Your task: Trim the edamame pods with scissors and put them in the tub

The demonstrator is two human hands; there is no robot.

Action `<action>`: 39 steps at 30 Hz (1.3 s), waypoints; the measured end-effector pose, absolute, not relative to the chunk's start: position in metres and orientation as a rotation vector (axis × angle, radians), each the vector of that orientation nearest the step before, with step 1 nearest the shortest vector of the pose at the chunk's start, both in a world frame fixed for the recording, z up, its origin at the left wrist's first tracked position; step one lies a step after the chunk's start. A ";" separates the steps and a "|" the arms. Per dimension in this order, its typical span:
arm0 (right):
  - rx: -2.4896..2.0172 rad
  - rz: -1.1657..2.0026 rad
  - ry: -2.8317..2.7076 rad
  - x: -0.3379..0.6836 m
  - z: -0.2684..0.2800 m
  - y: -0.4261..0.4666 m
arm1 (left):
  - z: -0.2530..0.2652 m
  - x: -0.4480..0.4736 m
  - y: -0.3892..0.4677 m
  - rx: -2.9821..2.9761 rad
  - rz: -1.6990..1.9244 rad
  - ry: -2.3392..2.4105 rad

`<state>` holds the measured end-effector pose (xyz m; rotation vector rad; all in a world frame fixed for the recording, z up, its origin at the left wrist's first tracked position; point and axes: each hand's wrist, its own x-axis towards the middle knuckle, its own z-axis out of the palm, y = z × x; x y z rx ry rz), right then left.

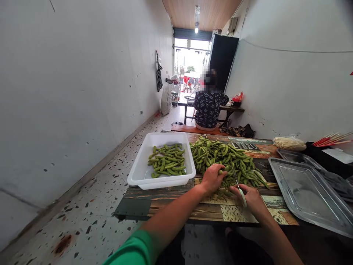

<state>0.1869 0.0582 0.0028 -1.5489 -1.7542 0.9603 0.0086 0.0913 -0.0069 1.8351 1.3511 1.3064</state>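
Note:
A large heap of green edamame pods [217, 151] lies loose on the patterned wooden table. At its near edge my left hand [213, 179] is closed around an edamame pod [221, 170]. My right hand [249, 198] grips a pair of scissors [242, 197] by pale green handles, with the blades pointing up and left toward the heap. The blades are close to my left fingers, and I cannot tell how far apart they are. Left of the heap stands a white plastic tub [162, 181] with more pods [168, 160] inside. Small trimmings [220, 197] are scattered under my hands.
Metal trays [311, 191] lie on the right side of the table [171, 198]. Behind them are a bag of pale sticks [289, 143] and red-tipped skewers [331, 140]. A person [208, 106] sits facing away on a red bench [182, 128]. A white wall [82, 92] runs along the left.

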 end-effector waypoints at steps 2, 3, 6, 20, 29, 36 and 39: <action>-1.526 1.029 -1.696 0.184 0.005 0.055 | -0.005 0.010 0.092 1.581 1.362 1.222; -1.514 1.081 -1.676 0.182 0.006 0.053 | -0.003 0.010 0.092 1.450 1.359 1.124; -1.469 1.229 -1.603 0.175 0.008 0.050 | 0.000 0.011 0.090 1.121 1.322 0.826; -1.432 1.391 -1.377 0.167 0.001 0.052 | -0.002 0.014 0.085 0.900 1.355 0.802; -1.435 1.365 -1.366 0.173 -0.006 0.054 | 0.000 0.013 0.084 0.928 1.330 0.808; -1.280 1.294 -1.236 0.185 -0.020 0.052 | 0.013 0.001 0.092 0.848 1.282 0.949; -1.173 1.166 -1.221 0.187 -0.030 0.051 | 0.010 0.006 0.096 1.405 1.166 1.256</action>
